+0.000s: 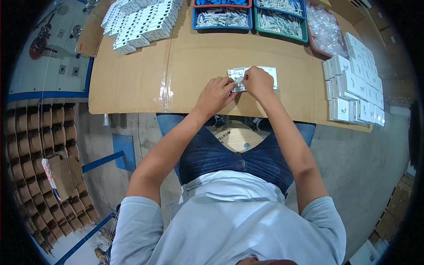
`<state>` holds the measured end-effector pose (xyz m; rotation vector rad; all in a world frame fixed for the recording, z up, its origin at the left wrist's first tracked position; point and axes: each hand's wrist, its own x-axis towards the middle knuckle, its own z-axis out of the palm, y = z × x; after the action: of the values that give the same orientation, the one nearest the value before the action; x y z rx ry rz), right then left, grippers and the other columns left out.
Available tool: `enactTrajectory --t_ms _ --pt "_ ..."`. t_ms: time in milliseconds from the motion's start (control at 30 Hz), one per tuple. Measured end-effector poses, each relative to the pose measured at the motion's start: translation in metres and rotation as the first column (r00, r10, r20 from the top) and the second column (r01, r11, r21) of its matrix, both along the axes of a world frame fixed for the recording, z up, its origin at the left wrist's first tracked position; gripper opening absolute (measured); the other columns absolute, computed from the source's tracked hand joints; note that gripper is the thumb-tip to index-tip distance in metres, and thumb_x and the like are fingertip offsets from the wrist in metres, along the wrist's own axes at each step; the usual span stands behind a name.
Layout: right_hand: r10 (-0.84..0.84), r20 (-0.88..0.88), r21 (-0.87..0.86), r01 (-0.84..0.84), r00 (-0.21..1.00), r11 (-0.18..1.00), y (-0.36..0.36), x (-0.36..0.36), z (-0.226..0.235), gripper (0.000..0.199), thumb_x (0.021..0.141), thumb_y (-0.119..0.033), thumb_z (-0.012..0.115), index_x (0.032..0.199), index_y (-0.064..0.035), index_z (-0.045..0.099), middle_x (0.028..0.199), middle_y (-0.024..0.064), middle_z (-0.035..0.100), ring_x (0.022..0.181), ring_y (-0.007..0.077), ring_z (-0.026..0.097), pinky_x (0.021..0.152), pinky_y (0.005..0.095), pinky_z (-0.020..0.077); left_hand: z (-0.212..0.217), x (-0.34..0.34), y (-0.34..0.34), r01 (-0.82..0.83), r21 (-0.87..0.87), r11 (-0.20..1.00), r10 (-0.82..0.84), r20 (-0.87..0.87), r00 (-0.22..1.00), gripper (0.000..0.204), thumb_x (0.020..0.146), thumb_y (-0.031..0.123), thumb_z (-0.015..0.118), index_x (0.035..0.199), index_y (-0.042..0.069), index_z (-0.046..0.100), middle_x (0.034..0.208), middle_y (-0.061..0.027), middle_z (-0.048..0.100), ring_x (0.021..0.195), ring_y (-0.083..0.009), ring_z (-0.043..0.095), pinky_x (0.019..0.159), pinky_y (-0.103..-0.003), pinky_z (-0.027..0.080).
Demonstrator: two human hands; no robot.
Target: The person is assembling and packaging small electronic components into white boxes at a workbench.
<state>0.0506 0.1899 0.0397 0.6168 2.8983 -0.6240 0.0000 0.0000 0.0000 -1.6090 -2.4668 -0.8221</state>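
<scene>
A white flat card or opened box (268,72) with dark printing lies on the cardboard-covered table in front of me. Above its left part, both hands meet around a small shiny whitish piece (239,81), too small to name. My left hand (215,93) comes in from the left, its fingers bent and closed at that piece. From the right, my right hand (259,82) pinches close beside it with fingertips pointing down; what it grips is hidden by the fingers. Both hands cover part of the card.
White small boxes (145,26) are stacked at the far left, more white boxes (349,95) at the right edge. Along the back stand a blue tray (223,29) and a green tray (282,39) of small white parts, and a red tray of clear plastic bags (324,26).
</scene>
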Motion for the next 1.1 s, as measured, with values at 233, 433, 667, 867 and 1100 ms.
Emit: enactTrajectory --t_ms 233,433,667,867,1100 --pt "0.046 0.015 0.133 -0.048 0.999 0.990 0.005 -0.006 -0.004 0.015 0.080 -0.010 0.069 0.092 -0.0072 0.078 0.095 0.0201 0.075 0.089 0.0373 0.075 0.076 0.0462 0.0597 0.000 -0.007 0.003 0.073 0.013 0.997 -0.072 -0.040 0.997 0.029 0.085 0.020 0.076 0.110 0.008 0.069 0.119 -0.0074 0.066 0.102 -0.0283 0.064 0.089 -0.041 0.052" --pt "0.053 0.000 0.242 -0.052 0.999 0.969 -0.001 0.000 0.001 0.013 0.081 -0.010 0.069 0.089 -0.0053 0.076 0.092 0.0182 0.076 0.086 0.0356 0.076 0.074 0.0459 0.0596 0.000 -0.005 0.003 0.070 -0.031 0.997 -0.072 -0.066 0.995 0.033 0.086 0.023 0.075 0.114 0.009 0.066 0.118 -0.0047 0.065 0.105 -0.0248 0.061 0.092 -0.039 0.050" --pt "0.120 0.004 0.225 -0.117 0.993 0.967 0.002 0.014 -0.004 0.014 0.083 -0.013 0.068 0.089 -0.0045 0.076 0.092 0.0180 0.075 0.085 0.0352 0.075 0.074 0.0465 0.0593 0.000 -0.002 0.003 0.058 -0.026 0.998 -0.058 -0.022 0.998 0.030 0.087 0.022 0.074 0.112 0.008 0.066 0.122 -0.0051 0.066 0.106 -0.0266 0.062 0.093 -0.040 0.051" --pt "-0.004 -0.279 -0.029 -0.004 0.960 1.000 0.015 0.035 -0.004 0.022 0.088 -0.022 0.070 0.093 -0.0018 0.076 0.098 0.0215 0.073 0.093 0.0364 0.071 0.082 0.0453 0.0569 0.002 0.004 -0.001 -0.014 -0.002 1.000 0.014 0.080 0.997 0.039 0.089 0.023 0.074 0.122 0.007 0.060 0.130 -0.0103 0.060 0.113 -0.0284 0.062 0.096 -0.042 0.052" --pt "-0.487 -0.193 -0.805 0.147 0.852 0.575 0.068 0.064 -0.013 0.025 0.092 -0.012 0.062 0.114 -0.0010 0.070 0.105 0.0075 0.070 0.098 0.0191 0.065 0.089 0.0321 0.0499 0.000 0.000 -0.019 -0.084 0.091 0.992 0.073 0.119 0.990 0.062 0.088 0.033 0.077 0.138 0.006 0.052 0.137 -0.0153 0.055 0.122 -0.0337 0.057 0.105 -0.044 0.046"
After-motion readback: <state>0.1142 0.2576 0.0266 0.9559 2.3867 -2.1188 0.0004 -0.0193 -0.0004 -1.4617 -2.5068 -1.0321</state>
